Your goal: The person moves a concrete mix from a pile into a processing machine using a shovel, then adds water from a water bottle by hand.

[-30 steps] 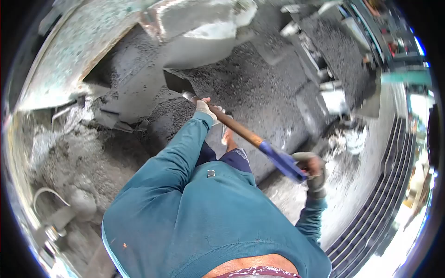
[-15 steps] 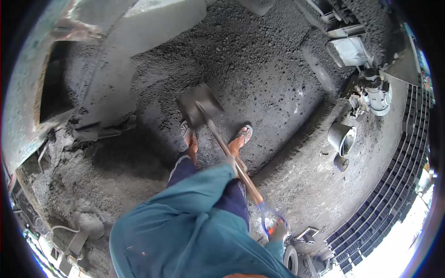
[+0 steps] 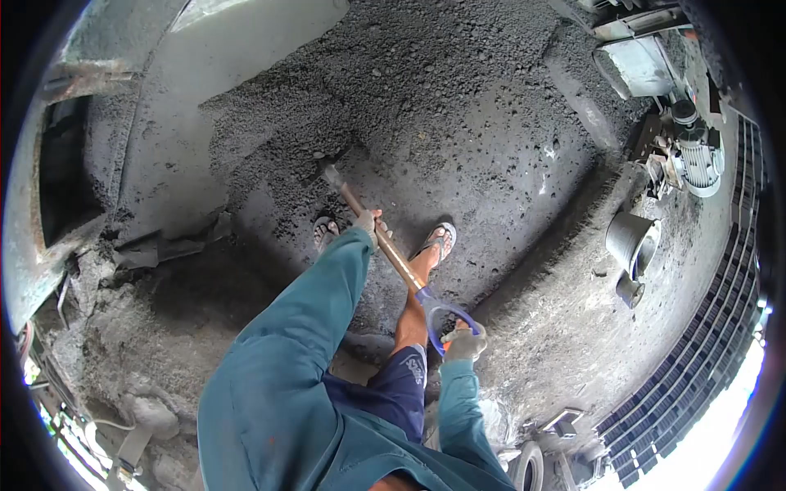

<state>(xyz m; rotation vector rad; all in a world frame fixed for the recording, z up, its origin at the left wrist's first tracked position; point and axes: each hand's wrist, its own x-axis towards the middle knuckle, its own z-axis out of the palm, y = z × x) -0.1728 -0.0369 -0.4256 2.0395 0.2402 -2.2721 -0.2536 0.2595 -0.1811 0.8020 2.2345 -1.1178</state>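
A shovel (image 3: 399,263) slants down from my body to the ground, its wooden shaft crossing between my feet. My left hand (image 3: 368,227), in a greyish glove, is wrapped round the lower shaft, close to the metal socket. At the top end, my right hand (image 3: 465,341), gloved too, is closed on the blue D-shaped handle (image 3: 453,308). The blade is down at the edge of the dark gravel heap (image 3: 393,82) and can hardly be made out there. My sandalled feet stand on either side of the shaft.
A concrete ledge runs along the right, bearing a bucket-like container (image 3: 626,237), a small cup (image 3: 630,290) and an electric motor (image 3: 698,164). Stacked dark blocks (image 3: 696,360) stand beyond. At left is a metal frame with a dark opening (image 3: 65,172). A tyre (image 3: 530,468) lies at bottom right.
The shovel's blade has gone from raised and visible near my feet down into the gravel's edge. Both hands moved forward with it, the left hand lower on the shaft.
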